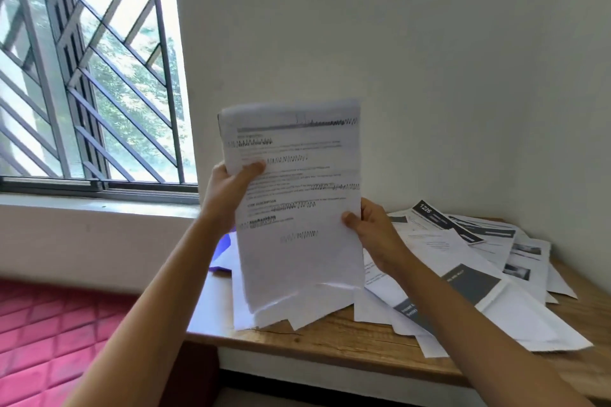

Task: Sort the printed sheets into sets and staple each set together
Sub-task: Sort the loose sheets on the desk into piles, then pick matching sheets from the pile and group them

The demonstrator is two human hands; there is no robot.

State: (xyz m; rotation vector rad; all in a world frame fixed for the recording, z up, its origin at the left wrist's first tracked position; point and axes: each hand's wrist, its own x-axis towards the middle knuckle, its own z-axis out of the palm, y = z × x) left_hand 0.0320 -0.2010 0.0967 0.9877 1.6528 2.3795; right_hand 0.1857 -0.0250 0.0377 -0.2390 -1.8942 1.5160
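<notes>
Here we see both hands closed on one stack of printed sheets [297,208], which stands upright in front of the wall [429,43]. The left hand [228,188] grips the left edge of the stack quite high, with the thumb pressed on the front page and the other fingers hidden behind the paper. The right hand [373,235] pinches the right edge lower down, also with the thumb on the front. The front page carries lines of black text, too blurred for us to read. At the bottom the sheets are not aligned and their corners spread out like a fan above the table [330,344]; we cannot tell whether they touch it.

Behind and to the right of the stack, many loose sheets [463,274] lie overlapped on the wooden table, some with dark grey blocks and one with the number 1226. A purple sheet [224,251] shows just beside the left wrist. Further left there is a window [82,76] with a metal grille, and below it a red quilted surface [39,340].
</notes>
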